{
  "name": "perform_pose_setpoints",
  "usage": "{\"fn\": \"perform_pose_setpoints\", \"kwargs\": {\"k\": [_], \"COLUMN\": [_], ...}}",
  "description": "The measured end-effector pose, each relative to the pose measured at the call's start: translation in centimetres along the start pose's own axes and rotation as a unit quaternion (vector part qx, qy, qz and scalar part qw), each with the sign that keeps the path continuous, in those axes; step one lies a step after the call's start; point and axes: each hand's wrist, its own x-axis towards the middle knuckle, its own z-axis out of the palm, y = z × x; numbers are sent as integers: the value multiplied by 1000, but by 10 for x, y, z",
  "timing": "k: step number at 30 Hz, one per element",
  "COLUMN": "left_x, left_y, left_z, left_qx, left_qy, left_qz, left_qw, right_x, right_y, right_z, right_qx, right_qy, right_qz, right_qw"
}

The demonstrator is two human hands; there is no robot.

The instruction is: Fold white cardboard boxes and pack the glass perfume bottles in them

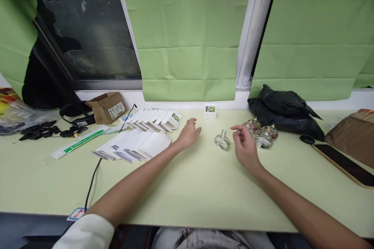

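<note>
The bottle [222, 141] is clear glass and stands on the pale green table [210, 190], in the gap between the two hands. It looks a bit tilted, with its thin neck up. The right hand [244, 144] is just beside it. Its pointing finger sticks out toward the bottle, apart from the other fingers, which curl in, and I see nothing in its grip. The left hand [189, 133] is on the other side, a bit farther off. Its fingers reach forward, its thumb is spread apart from them, and it holds nothing. Past the bottle, near the wall, a little white box [210, 111] with a green picture stands up. More bottles [269, 134] with gold tops sit in a bunch behind the right hand, which hides part of them. By the left arm lie two rows of flat white cartons [134, 146], leaning over each other. Farther left are a green and white packet [80, 142], an open brown box [106, 108] and some black bits [41, 129]. A black cord [92, 183] runs down to the table edge. On the far right are black bags [286, 113], a phone [344, 163] and a brown parcel [353, 137]. Green curtains [189, 35] hang behind it all.
</note>
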Motion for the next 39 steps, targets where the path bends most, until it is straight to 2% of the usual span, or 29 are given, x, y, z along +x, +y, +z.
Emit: {"fn": "perform_pose_setpoints", "kwargs": {"k": [3,6,9,13,18,20,22,24,27,30,33,36,39], "left_x": [59,105,134,153,152,138,116,86,41,21,40,83,124], "left_y": [1,2,3,3,9,12,12,8,-4,-18,-24,-21,-16], "left_z": [26,46,58,64,64,64,63,61,56,53,57,68,78], "left_qx": [-17,-45,-71,-74,-36,-18,-7,-4,-13,-32,-38,-32,-25], "left_qy": [18,13,9,17,84,121,125,79,-23,-108,-46,19,52], "left_qz": [-34,-53,-59,-51,-47,-34,-3,43,97,104,32,-9,-30], "left_qw": [999,998,996,996,995,992,992,996,995,988,998,999,998], "right_x": [1,-1,-1,0,5,6,8,10,14,17,20,23,24], "right_y": [6,11,13,15,16,16,15,15,15,19,23,26,26], "right_z": [4,9,11,9,3,0,-2,-2,-1,1,0,-2,-5], "right_qx": [-13,-40,-98,-181,-206,-208,-214,-222,-241,-270,-299,-331,-355], "right_qy": [-7,-17,-26,-78,-115,-141,-159,-159,-149,-143,-125,-106,-93], "right_qz": [15,6,-6,-14,-49,-79,-104,-117,-134,-146,-143,-125,-105], "right_qw": [1000,999,995,980,971,965,958,955,950,941,935,929,924]}}
